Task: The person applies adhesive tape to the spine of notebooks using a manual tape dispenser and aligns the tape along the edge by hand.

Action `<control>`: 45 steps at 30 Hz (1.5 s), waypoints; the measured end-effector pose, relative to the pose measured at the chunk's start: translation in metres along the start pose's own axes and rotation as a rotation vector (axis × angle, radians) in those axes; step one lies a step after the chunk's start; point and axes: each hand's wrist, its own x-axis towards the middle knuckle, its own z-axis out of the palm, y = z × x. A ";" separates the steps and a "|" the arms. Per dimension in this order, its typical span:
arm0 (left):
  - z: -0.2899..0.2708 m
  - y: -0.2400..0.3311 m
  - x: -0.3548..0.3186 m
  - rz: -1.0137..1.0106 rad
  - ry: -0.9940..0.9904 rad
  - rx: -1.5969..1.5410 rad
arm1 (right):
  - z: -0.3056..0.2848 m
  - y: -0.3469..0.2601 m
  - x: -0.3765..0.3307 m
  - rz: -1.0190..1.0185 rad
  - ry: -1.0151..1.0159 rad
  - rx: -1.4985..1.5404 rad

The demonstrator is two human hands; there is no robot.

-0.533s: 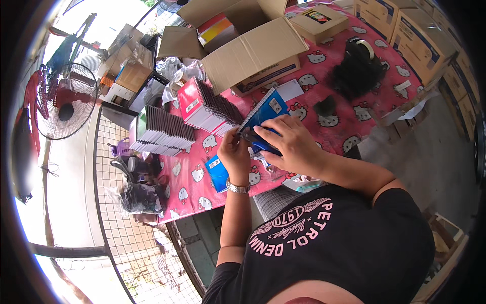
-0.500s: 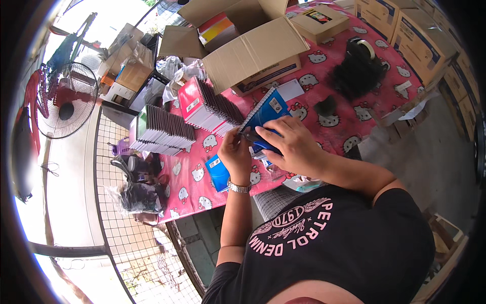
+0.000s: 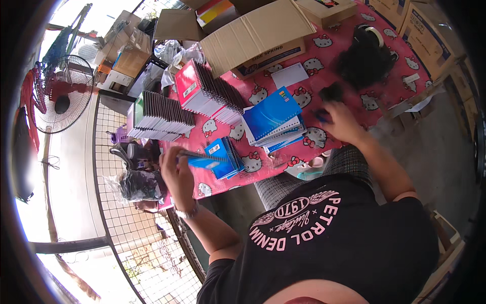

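Observation:
Pinched in my left hand (image 3: 177, 169) is a blue spiral notebook (image 3: 202, 162), tilted over a small pile of blue spiral notebooks (image 3: 224, 154) at the table's near left. My right hand (image 3: 343, 122) is closed around blue-handled pliers (image 3: 322, 116), partly smeared by motion, beside a small black clump (image 3: 331, 92). Between my hands lies a stack of blue-covered punched booklets (image 3: 276, 116), with bare hole rows along their edges. Farther right sits a heap of thin black strands (image 3: 362, 66), too blurred to make out fully.
Stacked red notebooks (image 3: 202, 93) and green notebooks (image 3: 159, 116) stand at the left. Behind them is an open cardboard box (image 3: 258, 38). A white punched card (image 3: 289, 75) and a tape roll (image 3: 374, 36) lie on the pink tablecloth (image 3: 253, 162). Cartons (image 3: 428, 43) line the right.
My hands have moved apart. The left carried the blue spiral notebook leftward to the small pile; the right moved right with the pliers, uncovering the punched stack.

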 end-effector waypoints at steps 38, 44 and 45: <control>0.107 0.077 0.022 0.653 -0.521 -0.067 | -0.043 -0.054 0.014 0.078 -0.190 0.817; 0.112 0.072 0.023 0.554 -0.438 -0.108 | -0.009 -0.099 -0.013 -0.093 0.061 0.502; 0.112 0.072 0.022 0.560 -0.427 -0.102 | -0.008 -0.101 -0.013 -0.089 0.073 0.478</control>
